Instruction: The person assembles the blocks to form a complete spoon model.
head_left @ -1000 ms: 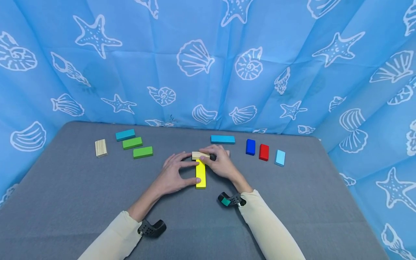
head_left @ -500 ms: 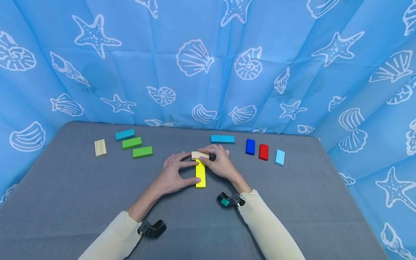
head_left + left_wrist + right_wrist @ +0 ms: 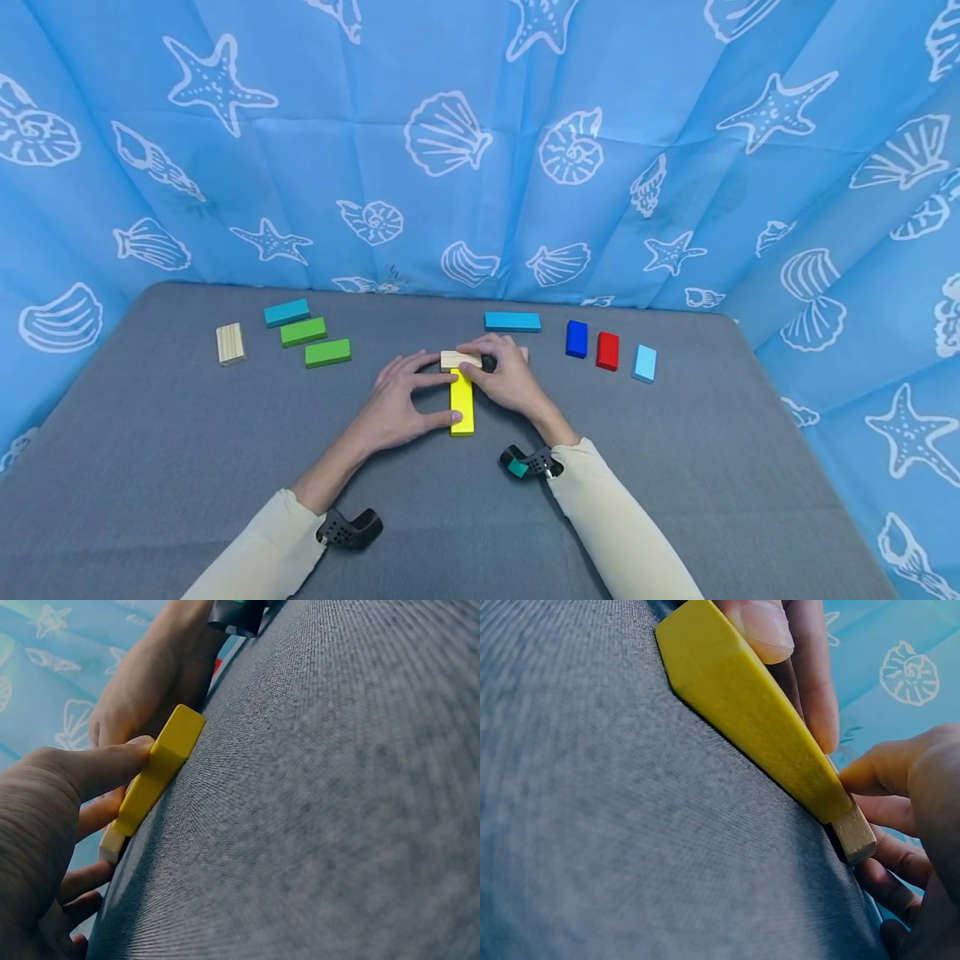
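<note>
A long yellow block (image 3: 462,408) lies lengthwise in front of me, with a pale wooden block (image 3: 452,359) set crosswise at its far end, like a T. My left hand (image 3: 397,408) touches the yellow block's left side with spread thumb and index finger; the other fingers reach to the wooden block's left end. In the left wrist view that thumb (image 3: 120,765) presses on the yellow block (image 3: 169,754). My right hand (image 3: 510,379) pinches the right part of the wooden block, thumb in front and index finger behind. The wooden block's right end is hidden by this hand.
At the left lie another wooden block (image 3: 231,344), a teal block (image 3: 287,312) and two green blocks (image 3: 303,332). Behind my hands is a long light-blue block (image 3: 512,322). Dark blue (image 3: 577,339), red (image 3: 608,351) and pale blue (image 3: 644,363) blocks sit at the right. A shell-patterned curtain (image 3: 480,167) hangs behind the table.
</note>
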`<state>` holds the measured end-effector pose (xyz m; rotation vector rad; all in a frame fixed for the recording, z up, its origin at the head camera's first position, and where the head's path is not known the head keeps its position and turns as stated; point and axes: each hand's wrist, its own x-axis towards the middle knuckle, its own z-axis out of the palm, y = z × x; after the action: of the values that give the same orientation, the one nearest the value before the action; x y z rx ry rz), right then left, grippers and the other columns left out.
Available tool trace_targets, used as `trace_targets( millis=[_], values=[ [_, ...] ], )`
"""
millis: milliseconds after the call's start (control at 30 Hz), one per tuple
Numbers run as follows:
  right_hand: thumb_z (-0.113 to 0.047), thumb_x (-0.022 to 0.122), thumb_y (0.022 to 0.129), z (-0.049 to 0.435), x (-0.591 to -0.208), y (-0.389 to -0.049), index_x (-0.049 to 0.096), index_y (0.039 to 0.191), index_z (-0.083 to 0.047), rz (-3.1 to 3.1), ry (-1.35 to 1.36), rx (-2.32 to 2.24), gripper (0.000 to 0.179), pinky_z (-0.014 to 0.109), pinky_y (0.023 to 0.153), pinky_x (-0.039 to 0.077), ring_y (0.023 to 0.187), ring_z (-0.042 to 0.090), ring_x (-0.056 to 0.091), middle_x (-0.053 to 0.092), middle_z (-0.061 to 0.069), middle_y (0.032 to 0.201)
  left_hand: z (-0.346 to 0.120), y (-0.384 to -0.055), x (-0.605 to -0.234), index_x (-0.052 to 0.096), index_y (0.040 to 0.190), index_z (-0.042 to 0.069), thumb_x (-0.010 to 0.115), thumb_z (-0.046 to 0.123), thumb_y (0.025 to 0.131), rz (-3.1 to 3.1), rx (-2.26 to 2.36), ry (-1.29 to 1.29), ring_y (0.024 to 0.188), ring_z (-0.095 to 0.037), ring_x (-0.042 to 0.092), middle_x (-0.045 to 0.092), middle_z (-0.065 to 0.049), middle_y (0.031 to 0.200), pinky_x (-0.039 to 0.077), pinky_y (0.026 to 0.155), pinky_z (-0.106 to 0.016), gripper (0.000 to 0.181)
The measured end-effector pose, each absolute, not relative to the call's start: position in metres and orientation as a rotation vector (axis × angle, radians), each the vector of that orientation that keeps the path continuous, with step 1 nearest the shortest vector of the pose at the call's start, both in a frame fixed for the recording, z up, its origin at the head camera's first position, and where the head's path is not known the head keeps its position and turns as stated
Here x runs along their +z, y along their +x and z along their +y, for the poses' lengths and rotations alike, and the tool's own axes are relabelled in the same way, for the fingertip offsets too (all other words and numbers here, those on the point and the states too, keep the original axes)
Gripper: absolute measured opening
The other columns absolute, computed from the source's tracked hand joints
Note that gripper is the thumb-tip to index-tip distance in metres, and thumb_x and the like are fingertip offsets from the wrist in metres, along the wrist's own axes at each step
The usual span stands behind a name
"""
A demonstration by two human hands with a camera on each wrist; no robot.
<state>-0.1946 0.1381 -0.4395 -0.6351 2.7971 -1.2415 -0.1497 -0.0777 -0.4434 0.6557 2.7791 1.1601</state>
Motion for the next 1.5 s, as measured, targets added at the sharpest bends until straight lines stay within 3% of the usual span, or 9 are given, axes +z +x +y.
trace_targets(
  millis=[533, 667, 800, 1067, 1367, 1500],
  values=[
    [-0.018, 0.065, 0.098, 0.141, -0.44, -0.192, 0.072, 0.127, -0.011, 2.753, -0.615, -1.318, 0.03, 0.051, 0.097, 0.027, 0.122, 0.027, 0.051, 0.066, 0.006, 0.127, -0.078, -0.148, -0.444, 0.07, 0.133, 0.018, 0.082, 0.045, 0.083, 2.77, 1.173, 0.675, 0.148, -0.038, 0.031, 0.047, -0.012, 0.154, 0.012, 0.118, -0.065, 0.058],
    [-0.016, 0.064, 0.1, 0.145, -0.441, -0.194, 0.071, 0.128, -0.009, 2.693, -0.638, -1.429, 0.03, 0.05, 0.103, 0.037, 0.119, 0.026, 0.055, 0.066, 0.008, 0.126, -0.078, -0.147, -0.444, 0.069, 0.133, 0.019, 0.082, 0.045, 0.083, 2.76, 1.173, 0.665, 0.149, -0.037, 0.03, 0.046, -0.011, 0.155, 0.012, 0.119, -0.064, 0.058],
    [-0.011, 0.062, 0.1, 0.15, -0.439, -0.197, 0.07, 0.128, -0.004, 2.649, -0.651, -1.528, 0.029, 0.046, 0.096, 0.049, 0.112, 0.025, 0.06, 0.067, 0.01, 0.123, -0.077, -0.147, -0.444, 0.07, 0.133, 0.019, 0.081, 0.046, 0.083, 2.762, 1.167, 0.652, 0.148, -0.037, 0.03, 0.046, -0.011, 0.155, 0.012, 0.119, -0.064, 0.057],
    [-0.01, 0.062, 0.101, 0.164, -0.429, -0.2, 0.069, 0.128, -0.003, 2.686, -0.628, -1.541, 0.029, 0.043, 0.09, 0.05, 0.108, 0.026, 0.061, 0.067, 0.012, 0.121, -0.076, -0.149, -0.443, 0.07, 0.132, 0.02, 0.081, 0.048, 0.083, 2.778, 1.149, 0.644, 0.149, -0.036, 0.03, 0.045, -0.011, 0.155, 0.012, 0.119, -0.064, 0.058],
    [-0.012, 0.064, 0.1, 0.195, -0.418, -0.197, 0.071, 0.126, -0.004, 2.767, -0.571, -1.51, 0.028, 0.045, 0.092, 0.049, 0.107, 0.026, 0.061, 0.068, 0.011, 0.119, -0.078, -0.15, -0.443, 0.071, 0.131, 0.019, 0.081, 0.047, 0.083, 2.79, 1.145, 0.663, 0.149, -0.036, 0.03, 0.046, -0.011, 0.155, 0.013, 0.119, -0.064, 0.057],
    [-0.005, 0.063, 0.1, 0.216, -0.413, -0.194, 0.068, 0.126, 0.004, 2.797, -0.537, -1.563, 0.028, 0.053, 0.092, 0.047, 0.108, 0.033, 0.059, 0.067, 0.02, 0.119, -0.078, -0.15, -0.443, 0.071, 0.131, 0.019, 0.081, 0.047, 0.083, 2.788, 1.152, 0.678, 0.149, -0.037, 0.03, 0.046, -0.012, 0.154, 0.013, 0.119, -0.064, 0.056]
  ],
)
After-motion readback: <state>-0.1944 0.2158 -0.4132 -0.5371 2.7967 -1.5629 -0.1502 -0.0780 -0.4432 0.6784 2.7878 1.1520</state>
